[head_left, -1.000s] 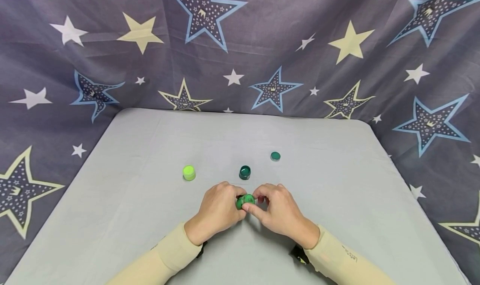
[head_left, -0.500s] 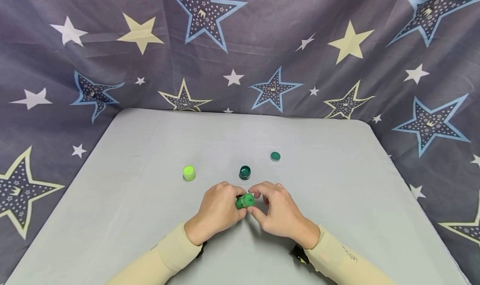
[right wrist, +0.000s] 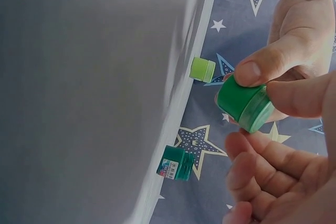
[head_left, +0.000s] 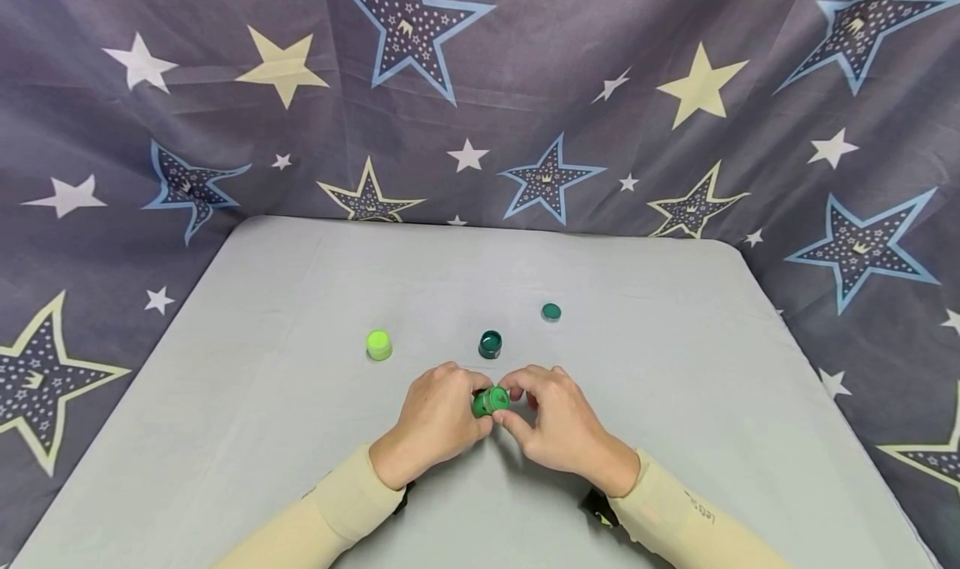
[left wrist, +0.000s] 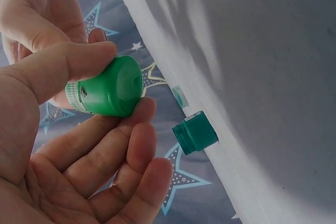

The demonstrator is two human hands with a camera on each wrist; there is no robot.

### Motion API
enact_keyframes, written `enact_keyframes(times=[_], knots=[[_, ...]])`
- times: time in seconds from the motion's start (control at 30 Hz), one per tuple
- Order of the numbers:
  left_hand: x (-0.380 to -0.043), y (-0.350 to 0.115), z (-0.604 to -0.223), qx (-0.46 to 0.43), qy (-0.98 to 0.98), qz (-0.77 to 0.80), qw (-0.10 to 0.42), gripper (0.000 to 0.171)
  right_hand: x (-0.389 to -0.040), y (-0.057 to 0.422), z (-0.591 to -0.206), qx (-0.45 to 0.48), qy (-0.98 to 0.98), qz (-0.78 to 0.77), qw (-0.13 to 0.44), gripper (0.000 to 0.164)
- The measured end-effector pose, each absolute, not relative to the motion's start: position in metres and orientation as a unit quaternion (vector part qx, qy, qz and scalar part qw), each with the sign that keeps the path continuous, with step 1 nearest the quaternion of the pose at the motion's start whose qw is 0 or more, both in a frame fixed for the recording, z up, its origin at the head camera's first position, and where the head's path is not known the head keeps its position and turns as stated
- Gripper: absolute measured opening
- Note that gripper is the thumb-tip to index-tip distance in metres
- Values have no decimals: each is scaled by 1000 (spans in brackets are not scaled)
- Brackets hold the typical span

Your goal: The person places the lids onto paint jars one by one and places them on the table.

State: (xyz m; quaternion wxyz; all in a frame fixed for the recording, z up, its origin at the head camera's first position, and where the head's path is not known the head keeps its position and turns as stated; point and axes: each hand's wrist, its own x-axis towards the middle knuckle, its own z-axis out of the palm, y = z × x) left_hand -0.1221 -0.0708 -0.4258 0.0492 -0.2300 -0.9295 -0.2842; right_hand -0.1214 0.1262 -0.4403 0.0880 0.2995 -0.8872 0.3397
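Observation:
A small green paint jar (head_left: 483,404) is tilted between both hands, its clear-rimmed lid (right wrist: 257,109) facing right. My left hand (head_left: 438,411) grips the jar's body, thumb on one side and fingers on the other, as the left wrist view shows. At the lid's edge, the thumb and fingers of my right hand (head_left: 558,423) pinch from opposite sides. Just beyond the hands stands an uncovered dark green jar (head_left: 491,346), with a white label in the right wrist view. A matching dark green lid (head_left: 551,311) lies farther back to the right.
A lime green jar (head_left: 378,346) stands left of the dark green one. The table (head_left: 262,402) has a pale grey cover. Behind it and along both sides hangs a dark curtain (head_left: 480,119) printed with stars.
My right thumb has drawn back from the jar's front to the lid's edge, and the right fingers have shifted round the lid. The left hand and the other jars stay put.

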Motion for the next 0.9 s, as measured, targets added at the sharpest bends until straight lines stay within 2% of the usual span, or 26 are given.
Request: enact_keyframes(times=[0.63, 0.9], knots=[[-122, -70, -426, -225, -932, -277, 56, 20, -123, 126, -444, 304, -891, 319, 113, 15], [-122, -70, -426, -225, -932, -278, 54, 20, -123, 126, -443, 299, -891, 326, 106, 15]])
